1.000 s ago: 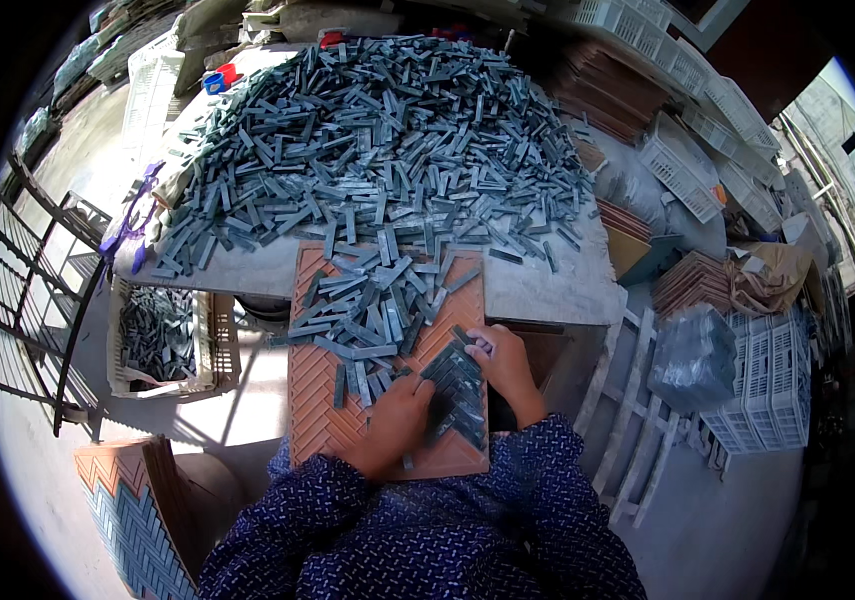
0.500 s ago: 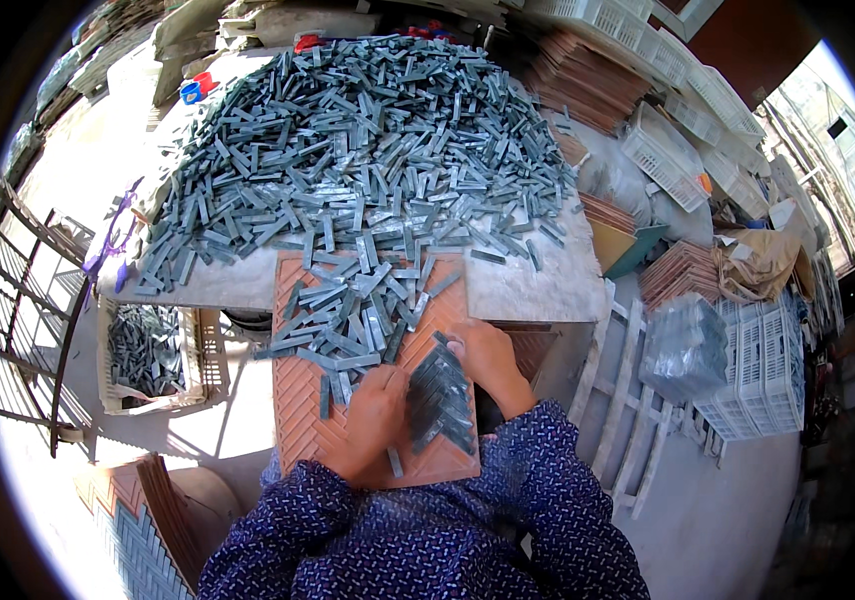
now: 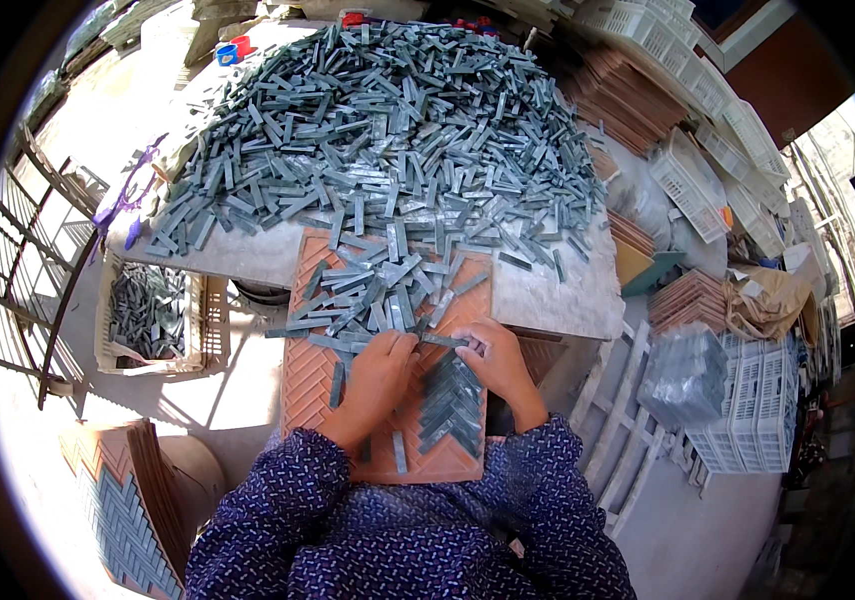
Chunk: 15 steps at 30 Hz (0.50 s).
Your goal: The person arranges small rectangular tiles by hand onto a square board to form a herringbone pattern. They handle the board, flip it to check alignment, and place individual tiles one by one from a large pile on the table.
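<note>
An orange-brown herringbone-grooved tray [image 3: 310,400] lies in front of me, its far end on the table. Narrow grey-green stone strips [image 3: 453,405] fill part of its right side in a herringbone pattern. My right hand [image 3: 500,365] pinches one stone strip [image 3: 443,341] just above the far end of that laid patch. Close by on the left, my left hand [image 3: 380,375] is closed at the near edge of a loose heap of strips [image 3: 388,290] on the tray; what its fingertips hold is hidden. A single strip [image 3: 400,452] lies near the tray's bottom edge.
Behind the tray, a large mound of strips [image 3: 378,130] covers the pale table [image 3: 558,300]. A crate of strips [image 3: 198,340] stands at lower left, near a stack of trays [image 3: 138,480]. White crates [image 3: 758,400] and a plastic-wrapped bundle [image 3: 685,375] stand at right.
My right hand has left the far end of the laid patch and now holds a strip crosswise nearer my left hand. The left hand has risen toward the loose heap. The whole view has shifted slightly.
</note>
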Available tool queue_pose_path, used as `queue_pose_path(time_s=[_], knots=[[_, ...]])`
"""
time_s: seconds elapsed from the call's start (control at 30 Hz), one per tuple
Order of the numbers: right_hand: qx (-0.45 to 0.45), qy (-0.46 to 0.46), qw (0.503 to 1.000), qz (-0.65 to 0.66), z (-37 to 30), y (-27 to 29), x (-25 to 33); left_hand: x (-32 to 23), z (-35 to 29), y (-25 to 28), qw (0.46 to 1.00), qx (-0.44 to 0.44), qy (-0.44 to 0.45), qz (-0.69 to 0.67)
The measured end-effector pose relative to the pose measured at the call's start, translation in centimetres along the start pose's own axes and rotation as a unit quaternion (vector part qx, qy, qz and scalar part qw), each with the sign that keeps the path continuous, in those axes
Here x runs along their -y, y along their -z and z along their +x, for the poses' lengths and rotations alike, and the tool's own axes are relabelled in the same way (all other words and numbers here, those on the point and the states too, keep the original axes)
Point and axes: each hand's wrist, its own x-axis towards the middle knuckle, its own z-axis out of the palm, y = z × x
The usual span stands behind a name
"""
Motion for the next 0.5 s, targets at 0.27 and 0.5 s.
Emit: queue_pose_path(time_s=[0.27, 0.5], knots=[[0.009, 0.154, 0.986, -0.06, 1.1, -0.5, -1.9, -1.3, -1.0, -0.8, 0.998, 0.047, -0.022, -0.019], [0.0, 0.124, 0.991, -0.041, 1.5, -0.4, -1.3, -0.6, -1.3, -2.0, 0.994, 0.076, -0.039, 0.069]])
